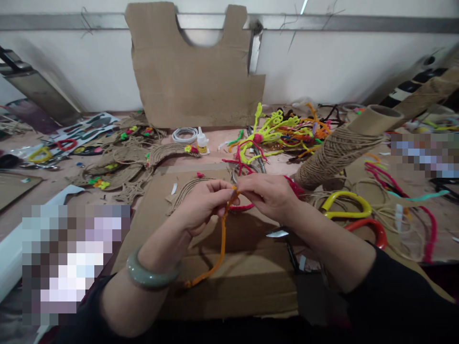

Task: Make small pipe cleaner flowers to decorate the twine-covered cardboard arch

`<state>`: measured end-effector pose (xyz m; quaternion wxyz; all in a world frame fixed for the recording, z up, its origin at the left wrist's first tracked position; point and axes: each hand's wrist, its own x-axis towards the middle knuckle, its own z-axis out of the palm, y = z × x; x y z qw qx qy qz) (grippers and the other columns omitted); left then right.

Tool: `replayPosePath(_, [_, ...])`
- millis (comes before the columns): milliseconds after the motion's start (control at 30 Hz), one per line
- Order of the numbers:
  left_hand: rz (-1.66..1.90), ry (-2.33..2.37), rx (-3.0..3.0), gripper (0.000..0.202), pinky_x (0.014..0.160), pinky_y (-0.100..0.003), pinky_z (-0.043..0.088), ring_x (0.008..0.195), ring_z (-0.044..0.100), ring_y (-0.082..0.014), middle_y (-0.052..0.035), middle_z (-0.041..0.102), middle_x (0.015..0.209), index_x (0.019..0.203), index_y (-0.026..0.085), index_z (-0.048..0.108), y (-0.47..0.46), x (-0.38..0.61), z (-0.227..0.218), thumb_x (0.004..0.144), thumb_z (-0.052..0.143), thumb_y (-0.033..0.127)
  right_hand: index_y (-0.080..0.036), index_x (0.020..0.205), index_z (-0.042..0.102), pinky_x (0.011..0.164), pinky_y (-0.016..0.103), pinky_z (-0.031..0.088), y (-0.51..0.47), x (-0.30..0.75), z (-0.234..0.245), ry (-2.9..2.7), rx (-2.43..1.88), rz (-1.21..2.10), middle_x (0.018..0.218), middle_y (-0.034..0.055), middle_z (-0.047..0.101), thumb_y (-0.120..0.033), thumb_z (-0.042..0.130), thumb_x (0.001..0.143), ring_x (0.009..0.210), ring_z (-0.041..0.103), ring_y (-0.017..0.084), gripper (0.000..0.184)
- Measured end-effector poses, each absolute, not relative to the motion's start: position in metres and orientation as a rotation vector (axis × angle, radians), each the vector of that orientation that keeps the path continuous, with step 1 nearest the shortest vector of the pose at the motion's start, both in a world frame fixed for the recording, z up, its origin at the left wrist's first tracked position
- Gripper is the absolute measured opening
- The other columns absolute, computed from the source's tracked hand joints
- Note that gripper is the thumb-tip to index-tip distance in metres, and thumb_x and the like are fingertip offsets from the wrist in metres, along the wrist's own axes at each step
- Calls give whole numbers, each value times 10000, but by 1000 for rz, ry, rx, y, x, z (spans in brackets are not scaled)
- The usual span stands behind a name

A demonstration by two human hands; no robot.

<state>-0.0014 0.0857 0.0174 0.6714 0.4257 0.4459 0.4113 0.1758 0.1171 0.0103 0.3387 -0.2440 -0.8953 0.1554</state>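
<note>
My left hand (206, 203) and my right hand (268, 193) meet above a piece of cardboard (251, 282), fingertips pinched together. Both grip the upper end of an orange pipe cleaner (223, 239), which hangs down and curves left, its lower end near the cardboard. Part of its upper end is hidden by my fingers. Just behind my fingers lie a pink-red pipe cleaner (241, 208) and a half-covered arch of coiled jute cord (190, 187). A metal blade (278, 234) shows below my right wrist.
A jute cord roll (330, 153) leans at right, beside yellow (349, 203) and red scissor handles (371, 229). Behind stand a small glue bottle (202, 142), a white coil (185, 134) and a heap of coloured pipe cleaners (272, 129). Jute ornaments (125, 155) lie left; upright cardboard (197, 81) leans behind.
</note>
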Motion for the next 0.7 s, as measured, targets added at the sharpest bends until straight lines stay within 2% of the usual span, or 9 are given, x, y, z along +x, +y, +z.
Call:
replayPosePath(167, [859, 978, 916, 189, 353, -145, 228, 364, 362, -6, 23, 567, 528, 628, 133, 606, 86, -2, 20, 630, 712, 289, -255, 994, 645, 775, 264, 455, 120, 186, 7, -2402, -540, 177, 1023, 39, 675, -173, 471, 852, 895, 614, 146, 239])
replayPosePath(333, [857, 986, 902, 182, 349, -139, 226, 358, 353, -4, 16, 587, 525, 627, 136, 602, 85, -2, 20, 631, 713, 281, -272, 1011, 651, 800, 281, 440, 121, 192, 13, -2430, -482, 114, 1030, 39, 676, -149, 475, 845, 911, 608, 157, 271])
replayPosePath(433, [859, 1002, 922, 178, 350, -141, 244, 363, 361, -9, 11, 599, 540, 641, 139, 599, 85, -2, 20, 635, 704, 282, -256, 950, 662, 770, 284, 433, 120, 190, 17, -2456, -547, 139, 957, 47, 681, -167, 466, 848, 860, 605, 164, 238])
replayPosePath(567, [893, 1079, 1093, 154, 376, -154, 303, 384, 394, -25, 11, 597, 568, 666, 138, 592, 85, 0, 19, 664, 658, 278, -172, 783, 639, 612, 250, 396, 115, 182, 20, -2451, -684, 164, 745, 59, 653, -193, 465, 840, 673, 572, 144, 183])
replayPosePath(700, [955, 1243, 1489, 102, 433, -182, 365, 437, 454, -59, 22, 579, 561, 712, 146, 610, 84, 2, 16, 714, 584, 245, -160, 715, 581, 517, 215, 335, 112, 173, 25, -2350, -962, 511, 606, 3, 577, -176, 496, 774, 545, 492, 102, 105])
